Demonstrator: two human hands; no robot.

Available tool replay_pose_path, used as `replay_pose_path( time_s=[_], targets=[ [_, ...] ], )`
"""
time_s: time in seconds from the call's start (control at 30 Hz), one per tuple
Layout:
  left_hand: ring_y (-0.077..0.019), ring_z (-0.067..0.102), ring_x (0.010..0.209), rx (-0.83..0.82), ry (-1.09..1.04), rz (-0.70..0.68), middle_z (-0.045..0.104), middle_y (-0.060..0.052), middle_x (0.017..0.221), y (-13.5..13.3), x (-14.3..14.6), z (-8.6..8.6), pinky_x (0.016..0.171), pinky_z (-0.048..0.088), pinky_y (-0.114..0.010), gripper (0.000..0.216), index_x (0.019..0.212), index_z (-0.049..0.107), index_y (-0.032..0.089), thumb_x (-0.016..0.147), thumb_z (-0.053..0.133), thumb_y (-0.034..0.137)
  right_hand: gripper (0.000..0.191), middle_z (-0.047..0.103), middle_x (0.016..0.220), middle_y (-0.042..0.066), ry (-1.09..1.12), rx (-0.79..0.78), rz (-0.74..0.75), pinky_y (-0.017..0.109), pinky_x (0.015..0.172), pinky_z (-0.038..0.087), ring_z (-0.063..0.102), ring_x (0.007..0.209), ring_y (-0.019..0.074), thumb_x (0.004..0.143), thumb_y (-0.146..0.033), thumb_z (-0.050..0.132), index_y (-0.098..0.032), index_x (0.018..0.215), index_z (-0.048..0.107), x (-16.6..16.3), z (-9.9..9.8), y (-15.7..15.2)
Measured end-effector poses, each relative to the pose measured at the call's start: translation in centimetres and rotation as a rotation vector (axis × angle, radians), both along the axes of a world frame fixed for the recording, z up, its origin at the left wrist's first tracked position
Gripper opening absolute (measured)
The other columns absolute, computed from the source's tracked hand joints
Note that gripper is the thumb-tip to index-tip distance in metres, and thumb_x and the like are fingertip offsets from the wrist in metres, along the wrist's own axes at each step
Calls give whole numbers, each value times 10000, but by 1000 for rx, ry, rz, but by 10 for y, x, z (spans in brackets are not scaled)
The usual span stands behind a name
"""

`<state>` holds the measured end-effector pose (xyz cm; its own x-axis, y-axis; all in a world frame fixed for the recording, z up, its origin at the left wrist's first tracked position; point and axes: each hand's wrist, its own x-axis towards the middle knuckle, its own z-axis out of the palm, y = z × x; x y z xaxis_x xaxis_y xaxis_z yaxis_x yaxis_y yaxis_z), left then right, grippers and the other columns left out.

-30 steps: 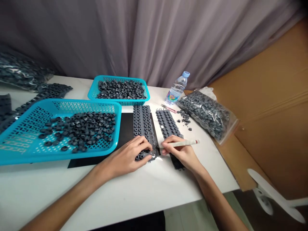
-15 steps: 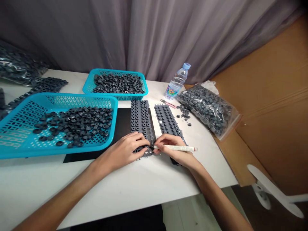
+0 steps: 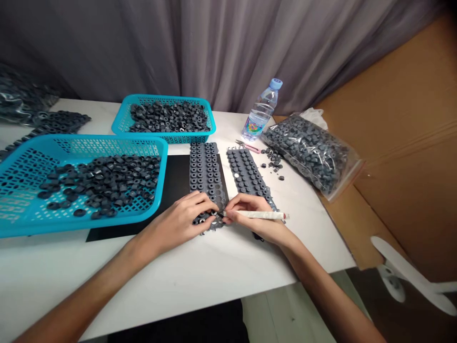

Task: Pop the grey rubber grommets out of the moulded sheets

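Two dark grey rubber sheets studded with small rings lie side by side on the white table (image 3: 214, 281). My left hand (image 3: 180, 223) presses its curled fingers on the near end of the left sheet (image 3: 205, 169). My right hand (image 3: 257, 219) rests over the near end of the right sheet (image 3: 248, 174) and pinches a thin white pen-like tool (image 3: 264, 215). The tool's tip meets the left sheet next to my left fingertips. Several holes show in the left sheet near the hands.
A big blue basket (image 3: 21, 224) of loose rubber rings stands at left on a black mat (image 3: 176, 183). A smaller blue basket (image 3: 123, 121) is behind it. A water bottle (image 3: 260, 112), pink snips (image 3: 246, 146), loose rings and a full plastic bag (image 3: 310, 155) are at right.
The view has shifted, so everything sits a little lower left and nearer. My right hand has moved left, bringing the tool tip onto the left sheet beside my left fingers.
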<state>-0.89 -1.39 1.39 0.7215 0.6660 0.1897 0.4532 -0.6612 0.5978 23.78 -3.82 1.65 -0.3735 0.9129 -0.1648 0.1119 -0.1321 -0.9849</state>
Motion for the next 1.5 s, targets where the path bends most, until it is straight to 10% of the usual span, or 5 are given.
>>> replay_pose_path(
  time_s=[0.9,1.5],
  targets=[
    [-258,591,995,479,365,-63,650,-81,1085,-12,5,-10,902,455,-422,196,1153,620,139,1039,470,88,170,761,851,36,37,-43,-45,338,808,596,749,820,210,906,-314,754,-188,838,663,-3,-8,0],
    [-263,586,914,457,289,131,614,-70,929,-19,16,-7,837,492,-408,115,967,585,183,1037,496,208,188,756,907,39,21,-67,-40,356,837,602,757,858,222,894,-335,759,-196,840,646,-2,-7,1]
  ],
)
